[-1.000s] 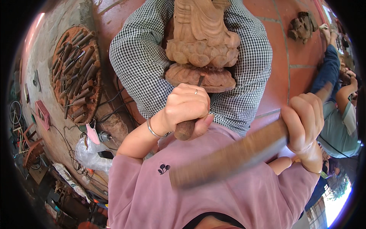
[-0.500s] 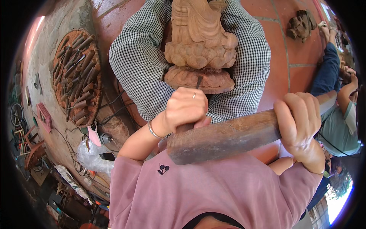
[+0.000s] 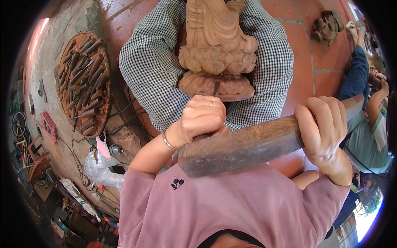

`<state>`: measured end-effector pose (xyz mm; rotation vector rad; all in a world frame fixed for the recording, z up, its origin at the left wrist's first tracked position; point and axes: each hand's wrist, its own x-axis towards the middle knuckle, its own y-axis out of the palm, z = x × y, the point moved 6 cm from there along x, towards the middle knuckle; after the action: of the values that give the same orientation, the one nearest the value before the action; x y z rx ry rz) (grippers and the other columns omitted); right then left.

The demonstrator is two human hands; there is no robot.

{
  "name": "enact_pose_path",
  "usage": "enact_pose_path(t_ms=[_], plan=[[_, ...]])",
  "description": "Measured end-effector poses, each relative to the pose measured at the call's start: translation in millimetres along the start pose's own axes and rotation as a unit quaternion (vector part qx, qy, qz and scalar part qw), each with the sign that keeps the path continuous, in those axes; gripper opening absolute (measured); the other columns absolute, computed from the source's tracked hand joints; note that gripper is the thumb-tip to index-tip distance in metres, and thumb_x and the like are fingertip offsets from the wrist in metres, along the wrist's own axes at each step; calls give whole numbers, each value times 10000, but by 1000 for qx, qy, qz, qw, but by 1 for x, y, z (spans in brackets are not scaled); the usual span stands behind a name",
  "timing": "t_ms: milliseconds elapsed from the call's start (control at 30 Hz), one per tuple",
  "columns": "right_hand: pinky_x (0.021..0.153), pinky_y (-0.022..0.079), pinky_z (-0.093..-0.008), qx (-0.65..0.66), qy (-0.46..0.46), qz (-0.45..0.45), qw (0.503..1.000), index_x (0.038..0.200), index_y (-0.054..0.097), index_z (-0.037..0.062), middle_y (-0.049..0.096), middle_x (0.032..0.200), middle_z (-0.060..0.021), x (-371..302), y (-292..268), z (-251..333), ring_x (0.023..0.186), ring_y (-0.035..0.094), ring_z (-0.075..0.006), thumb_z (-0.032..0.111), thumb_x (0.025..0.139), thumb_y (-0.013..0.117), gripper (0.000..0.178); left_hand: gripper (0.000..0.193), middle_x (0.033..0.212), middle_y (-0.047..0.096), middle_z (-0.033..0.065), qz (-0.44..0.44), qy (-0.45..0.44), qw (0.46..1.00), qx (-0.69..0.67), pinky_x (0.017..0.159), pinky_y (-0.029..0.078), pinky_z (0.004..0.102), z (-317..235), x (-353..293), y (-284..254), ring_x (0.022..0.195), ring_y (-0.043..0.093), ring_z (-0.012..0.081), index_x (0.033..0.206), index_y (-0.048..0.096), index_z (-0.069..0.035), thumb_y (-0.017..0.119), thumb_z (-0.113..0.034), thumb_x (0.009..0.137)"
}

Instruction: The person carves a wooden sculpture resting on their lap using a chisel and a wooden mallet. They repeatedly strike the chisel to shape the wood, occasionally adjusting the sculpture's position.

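A carved wooden statue [image 3: 217, 45] with draped folds and a lotus-petal base lies between my checkered trouser legs, its oval carved foot [image 3: 217, 87] nearest me. My left hand [image 3: 202, 118] is wrapped round a wood chisel [image 3: 216, 87], whose dark blade reaches onto the foot; the handle is mostly hidden in my fist. In my right hand [image 3: 321, 128] is a long, heavy wooden mallet [image 3: 244, 146], gripped near its narrower end. The mallet's thick block slants across in front of my chest, its left end close below my left hand, partly covering that wrist.
On the left, a round basket [image 3: 108, 82] holds many chisels among wood shavings. Near it lie a pink mask [image 3: 103, 146], a clear plastic bag [image 3: 97, 169], a phone [image 3: 117, 169] and cables. A rough wood piece [image 3: 327, 27] rests on the tiles [image 3: 289, 62]; another person [image 3: 364, 140] sits at right.
The mallet has shifted slightly left and its right part has risen a little with my right hand. My left hand and the chisel stay nearly in place.
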<state>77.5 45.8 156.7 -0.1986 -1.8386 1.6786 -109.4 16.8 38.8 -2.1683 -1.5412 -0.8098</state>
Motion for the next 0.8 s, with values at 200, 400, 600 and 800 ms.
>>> enact_pose_path(t_ms=[200, 400, 600, 800], plan=[[495, 437, -330, -28, -13, -17, 999, 963, 607, 131, 573, 786, -81, -1, 2, 2, 597, 549, -214, 230, 496, 608, 478, 193, 541, 438, 66, -9, 2, 1000, 24, 462, 464, 325, -2, 1, 1, 454, 508, 229, 575, 467, -33, 637, 58, 584], [511, 438, -328, 26, -1, -57, 998, 965, 609, 128, 576, 810, -82, -7, 0, 3, 632, 559, -218, 227, 456, 552, 522, 196, 545, 435, 64, -4, 2, 1000, 22, 461, 456, 322, -1, 2, 3, 455, 503, 230, 579, 467, -37, 641, 53, 588], [517, 436, -327, 50, -7, -58, 997, 967, 625, 124, 575, 808, -77, -12, 3, 3, 641, 561, -223, 220, 447, 549, 534, 191, 546, 438, 64, -7, 1, 1000, 31, 452, 435, 326, 0, 2, 5, 455, 494, 227, 594, 475, -31, 644, 58, 600], [518, 440, -332, 14, 0, -31, 999, 983, 628, 122, 578, 818, -73, -7, 1, 2, 637, 563, -223, 186, 489, 619, 498, 201, 544, 439, 65, -9, 4, 999, 48, 451, 432, 328, 1, 0, 9, 453, 488, 228, 597, 476, -35, 659, 49, 595]])
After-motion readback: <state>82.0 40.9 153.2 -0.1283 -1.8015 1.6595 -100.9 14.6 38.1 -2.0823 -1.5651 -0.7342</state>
